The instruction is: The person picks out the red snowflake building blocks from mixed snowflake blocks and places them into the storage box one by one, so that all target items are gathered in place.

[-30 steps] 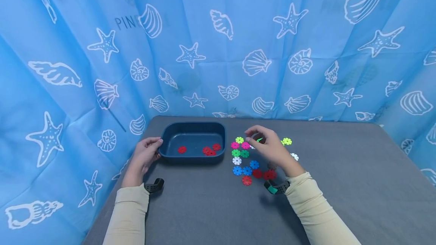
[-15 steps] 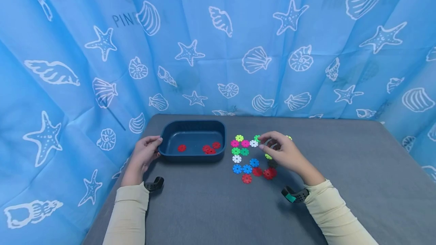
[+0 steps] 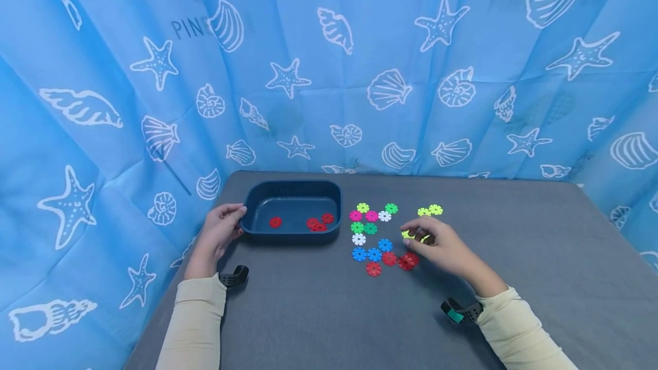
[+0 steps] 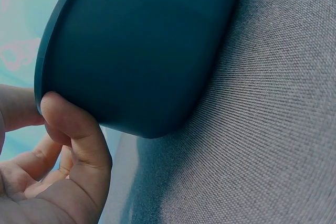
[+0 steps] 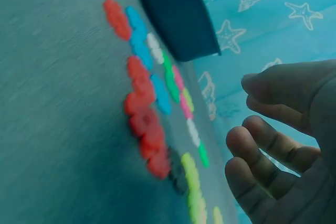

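Fingers [image 5: 275,82] parted, empty, the right hand [image 3: 437,241] has drawn back over yellow snowflake discs [image 5: 193,187], now nearest. The left hand [image 3: 221,230] pinches the navy tub [image 3: 290,237].

A blue curtain [image 3: 329,107] hung in folds, white starfish [image 3: 289,78] and seashells [image 3: 389,89] dotted it, a gray tablecloth [image 3: 329,313] lay in front.

I can't tell a home from a lab here; what surrounds me is a curtained-off corner. A blue curtain [image 3: 329,110] with white shells [image 3: 389,89] and starfish [image 3: 288,77], much like a bathroom one, sweeps from nine o'clock through twelve to three, faint lettering [image 3: 188,29] at ten. A grey-clothed table [image 3: 308,313] backs onto it at twelve. Black wrist cameras [image 3: 239,276] suggest a recording nook.
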A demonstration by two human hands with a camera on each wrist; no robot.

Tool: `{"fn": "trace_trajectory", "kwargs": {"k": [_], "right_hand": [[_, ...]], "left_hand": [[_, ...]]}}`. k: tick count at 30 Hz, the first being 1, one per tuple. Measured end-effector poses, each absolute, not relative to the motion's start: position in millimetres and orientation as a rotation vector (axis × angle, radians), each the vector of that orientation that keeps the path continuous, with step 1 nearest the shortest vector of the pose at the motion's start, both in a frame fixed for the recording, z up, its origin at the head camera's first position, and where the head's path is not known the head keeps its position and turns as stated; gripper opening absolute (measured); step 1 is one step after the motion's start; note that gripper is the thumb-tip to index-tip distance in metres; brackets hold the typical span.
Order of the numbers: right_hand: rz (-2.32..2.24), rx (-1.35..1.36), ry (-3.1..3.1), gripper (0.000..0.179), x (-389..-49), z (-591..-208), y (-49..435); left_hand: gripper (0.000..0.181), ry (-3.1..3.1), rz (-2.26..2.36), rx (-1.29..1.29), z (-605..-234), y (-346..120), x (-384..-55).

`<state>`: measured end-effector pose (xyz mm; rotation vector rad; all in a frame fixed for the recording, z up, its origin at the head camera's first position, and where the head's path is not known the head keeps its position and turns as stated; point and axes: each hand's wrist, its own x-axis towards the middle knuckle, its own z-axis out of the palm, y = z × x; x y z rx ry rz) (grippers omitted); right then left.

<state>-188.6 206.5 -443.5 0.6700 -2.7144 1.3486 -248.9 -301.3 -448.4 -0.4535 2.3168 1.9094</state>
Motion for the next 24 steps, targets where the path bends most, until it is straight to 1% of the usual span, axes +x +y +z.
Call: {"fn": "trace_trajectory", "kwargs": {"k": [12,24], "right_hand": [[1.399,0.729,-2.764,0.025,-187,-475,225],[1.467,0.714,-2.772,0.024,-186,-476,225]], "left_hand": [[0.052,2.317,1.917,-0.446,-452,-300,-250],[0.054,2.334,1.89,-0.444,-451,-302,-251]]}}
